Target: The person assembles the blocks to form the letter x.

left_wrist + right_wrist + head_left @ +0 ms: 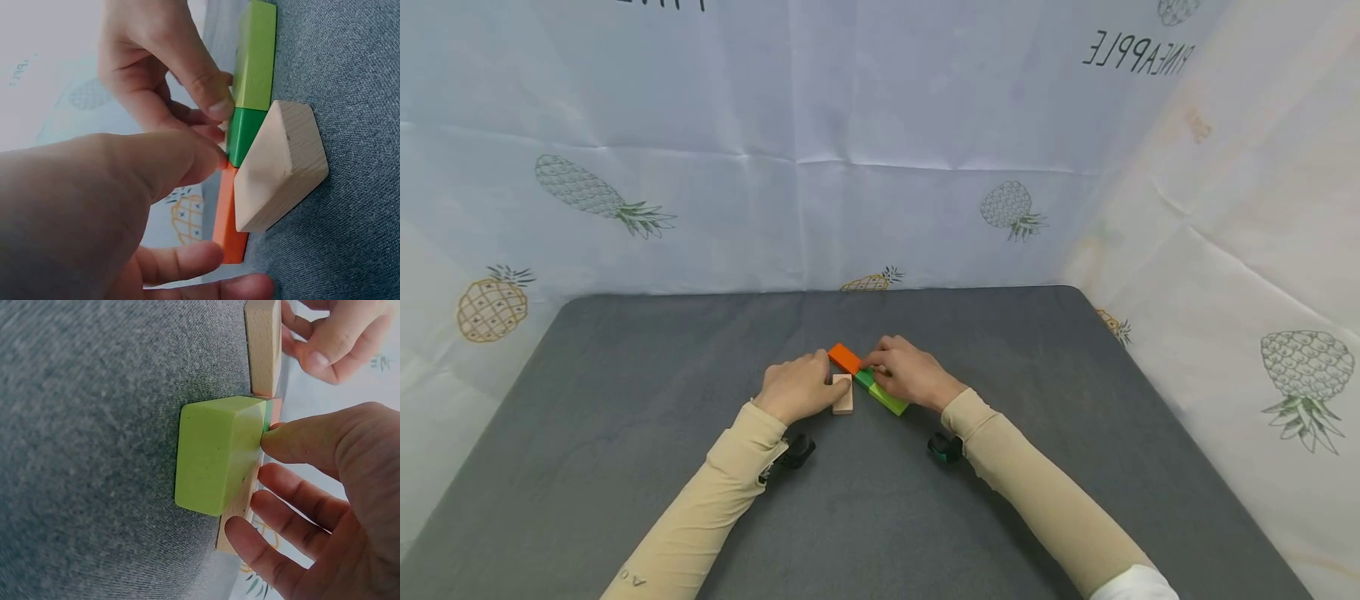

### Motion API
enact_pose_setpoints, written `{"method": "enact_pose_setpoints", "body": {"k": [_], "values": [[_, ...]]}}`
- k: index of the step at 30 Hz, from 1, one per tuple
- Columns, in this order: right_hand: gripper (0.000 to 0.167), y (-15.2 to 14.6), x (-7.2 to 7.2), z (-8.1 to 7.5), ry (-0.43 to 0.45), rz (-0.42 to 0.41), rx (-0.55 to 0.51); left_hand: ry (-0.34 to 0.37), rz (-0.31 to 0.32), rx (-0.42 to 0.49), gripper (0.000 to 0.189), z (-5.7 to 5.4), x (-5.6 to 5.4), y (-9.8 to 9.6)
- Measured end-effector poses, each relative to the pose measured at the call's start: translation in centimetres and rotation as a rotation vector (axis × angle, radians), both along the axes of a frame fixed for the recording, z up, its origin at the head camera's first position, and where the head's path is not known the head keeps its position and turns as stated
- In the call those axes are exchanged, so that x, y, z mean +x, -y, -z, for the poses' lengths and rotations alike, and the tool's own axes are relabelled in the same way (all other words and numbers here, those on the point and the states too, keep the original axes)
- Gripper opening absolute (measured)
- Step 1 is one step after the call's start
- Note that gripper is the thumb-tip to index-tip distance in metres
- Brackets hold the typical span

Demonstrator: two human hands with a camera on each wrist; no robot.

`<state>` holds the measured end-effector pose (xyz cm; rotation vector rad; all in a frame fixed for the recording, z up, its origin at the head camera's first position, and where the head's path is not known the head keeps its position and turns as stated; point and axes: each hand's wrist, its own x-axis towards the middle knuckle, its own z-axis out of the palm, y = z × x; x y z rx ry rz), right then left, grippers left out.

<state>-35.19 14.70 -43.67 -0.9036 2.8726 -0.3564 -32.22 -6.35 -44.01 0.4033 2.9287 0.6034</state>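
An orange block (pixel 845 358), a dark green block (pixel 866 379) and a light green block (pixel 890 399) lie end to end on the grey table. A plain wooden block (pixel 281 169) stands against the row on its near side. My right hand (pixel 913 373) pinches the dark green block at its top. My left hand (pixel 797 387) is beside the orange and wooden blocks, one fingertip at the orange block's end, its thumb above the row. In the right wrist view, another strip of plain wood (pixel 234 519) shows behind the light green block, partly hidden by the right fingers.
A grey cloth-like surface (pixel 865 517) covers the table around the blocks. White curtains with pineapple prints (pixel 887 100) hang behind it and along the right side. A dark wrist device (pixel 945 447) sits below each hand.
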Motion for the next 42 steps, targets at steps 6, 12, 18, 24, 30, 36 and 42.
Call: {"method": "enact_pose_setpoints", "body": {"k": [6, 12, 18, 24, 30, 36, 42], "values": [[0.028, -0.3, 0.3, 0.1, 0.008, 0.006, 0.002, 0.015, -0.034, -0.022, 0.051, 0.5, 0.4, -0.9], [0.027, -0.6, 0.6, 0.3, 0.001, 0.004, 0.0, 0.03, -0.062, -0.056, 0.066, 0.9, 0.9, -1.7], [0.028, -0.4, 0.5, 0.4, -0.001, 0.001, 0.005, 0.041, -0.057, -0.073, 0.055, 1.2, 0.7, -1.6], [0.028, -0.3, 0.6, 0.5, -0.009, -0.007, 0.007, 0.071, -0.012, -0.084, 0.036, 1.1, 0.6, -1.1], [0.027, -0.3, 0.6, 0.5, -0.003, 0.001, 0.008, 0.077, 0.043, -0.11, 0.039, 0.8, 0.6, -0.9], [0.028, 0.0, 0.5, 0.4, -0.001, 0.017, 0.017, 0.083, 0.071, -0.126, 0.041, 0.5, 0.4, -0.4], [0.028, 0.4, 0.4, 0.5, 0.004, 0.034, 0.035, 0.065, 0.098, -0.122, 0.025, 0.4, 0.1, -0.1]]}}
